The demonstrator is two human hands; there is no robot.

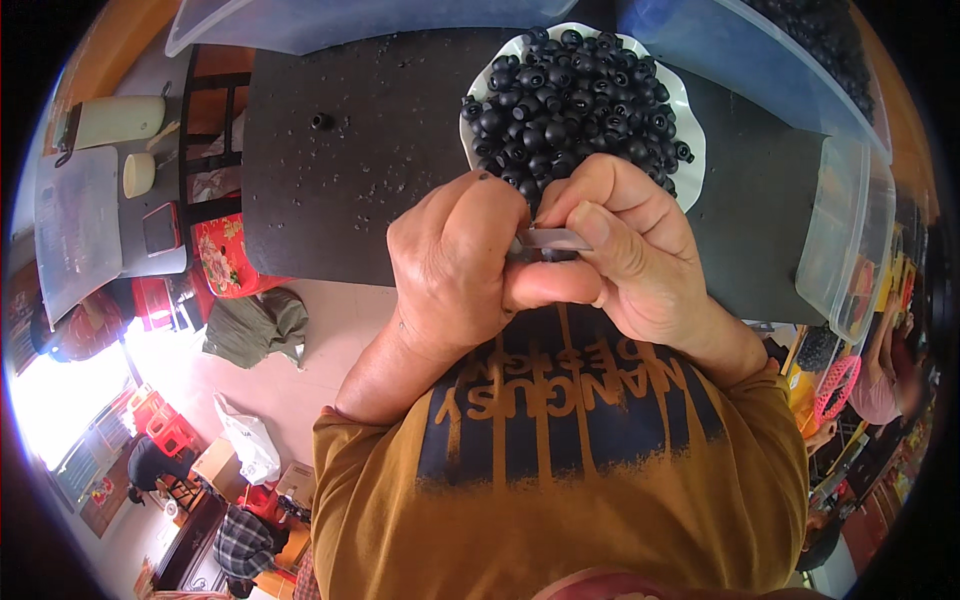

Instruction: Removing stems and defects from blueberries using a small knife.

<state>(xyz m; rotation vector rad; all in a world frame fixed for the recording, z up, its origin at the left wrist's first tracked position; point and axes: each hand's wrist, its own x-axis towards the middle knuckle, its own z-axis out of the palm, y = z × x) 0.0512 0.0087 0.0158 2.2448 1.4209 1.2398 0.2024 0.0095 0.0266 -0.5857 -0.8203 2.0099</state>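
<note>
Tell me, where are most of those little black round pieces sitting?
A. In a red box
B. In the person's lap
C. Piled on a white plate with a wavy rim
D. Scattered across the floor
C: the black round pieces lie heaped on a white plate on the dark mat, just beyond the two hands, left hand and right hand.

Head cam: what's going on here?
A person works with both bare hands close together over a dark mat. The right hand pinches a thin flat metal blade that points toward the left hand, whose fingers curl around something too hidden to identify. Just beyond the hands sits a white plate heaped with small black beads. One bead lies loose on the mat.
</note>
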